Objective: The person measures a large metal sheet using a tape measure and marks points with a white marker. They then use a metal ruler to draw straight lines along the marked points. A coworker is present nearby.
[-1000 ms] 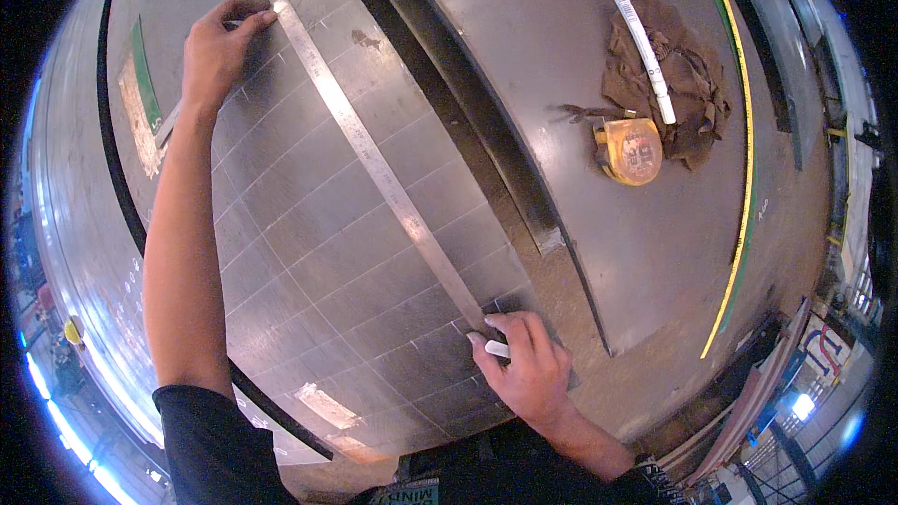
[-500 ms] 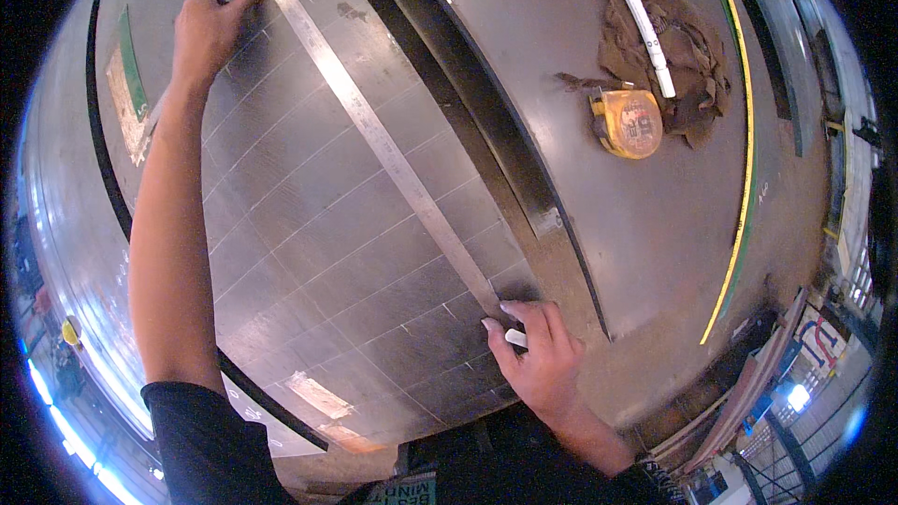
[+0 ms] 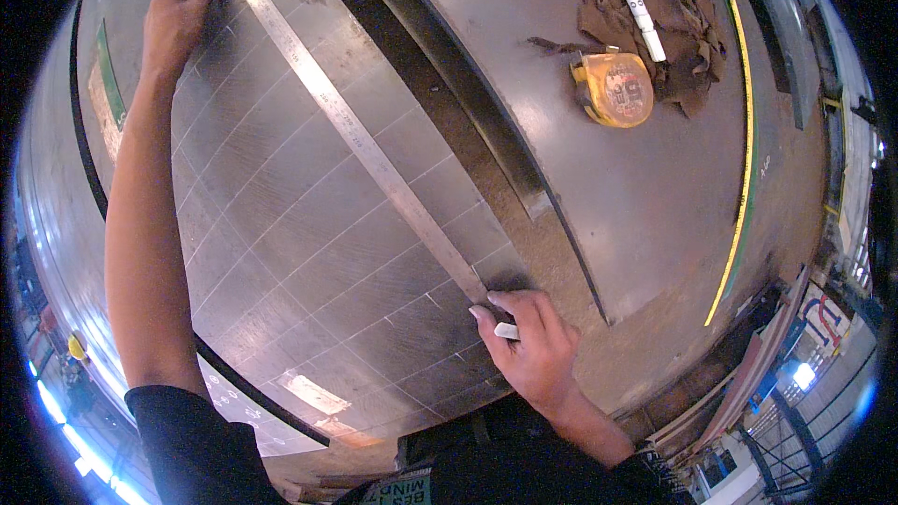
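Observation:
A long steel ruler (image 3: 360, 137) lies diagonally across a dark metal plate (image 3: 271, 252) scribed with a grid of thin pale lines. At its far end my left hand (image 3: 178, 19) is closed, thumb and fingertips against the ruler's tip. A pale sliver shows at those fingers, too small to name. My right hand (image 3: 533, 341) is at the near end, fingertips touching the ruler there. A short white chalk stick (image 3: 507, 330) sits in its grip, its end poking out between thumb and fingers.
Right of a dark raised metal strip (image 3: 458, 84) sit a yellow tape measure (image 3: 615, 89), a brown rag (image 3: 687, 28) and a white marker (image 3: 631, 0). A yellow measuring strip (image 3: 745, 159) runs along the far right. Long boards (image 3: 725, 393) lie at lower right.
The whole scene has shifted slightly left and up in view. Both hands stay at the same ends of the ruler, and the ruler keeps about the same place on the plate.

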`<state>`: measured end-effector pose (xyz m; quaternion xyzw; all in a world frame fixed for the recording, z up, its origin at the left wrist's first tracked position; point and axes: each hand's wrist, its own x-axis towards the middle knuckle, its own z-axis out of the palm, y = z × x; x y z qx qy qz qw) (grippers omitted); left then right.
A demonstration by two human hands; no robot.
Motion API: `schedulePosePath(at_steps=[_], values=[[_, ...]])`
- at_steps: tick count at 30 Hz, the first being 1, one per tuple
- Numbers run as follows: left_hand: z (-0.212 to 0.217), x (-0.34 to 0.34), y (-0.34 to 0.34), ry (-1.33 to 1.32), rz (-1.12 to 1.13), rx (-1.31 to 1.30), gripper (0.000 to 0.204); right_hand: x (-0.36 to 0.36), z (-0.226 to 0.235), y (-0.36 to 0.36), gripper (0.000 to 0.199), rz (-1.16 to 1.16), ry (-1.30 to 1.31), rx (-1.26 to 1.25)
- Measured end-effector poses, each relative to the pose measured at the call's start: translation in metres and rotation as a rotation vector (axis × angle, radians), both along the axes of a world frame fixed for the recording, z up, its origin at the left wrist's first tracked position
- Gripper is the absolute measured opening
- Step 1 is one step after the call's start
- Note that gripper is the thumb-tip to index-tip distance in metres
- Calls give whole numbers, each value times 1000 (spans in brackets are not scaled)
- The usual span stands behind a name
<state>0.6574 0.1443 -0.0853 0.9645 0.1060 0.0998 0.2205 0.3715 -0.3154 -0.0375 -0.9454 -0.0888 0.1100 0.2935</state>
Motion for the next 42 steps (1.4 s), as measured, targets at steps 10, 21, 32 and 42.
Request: schedulePosePath(at_steps=[10,21,32,42], values=[[3,1,-1,11,9,20,41,9,3,5,24,-33,17,99],[1,3,4,20,4,-13,34,5,0,1,30,15,-5,4],[19,-15,-34,-77,92,23,31,8,2,7,30,21,-19,75],[13,-11,-29,-82,62,77,30,7,5,10,28,-51,62,86]])
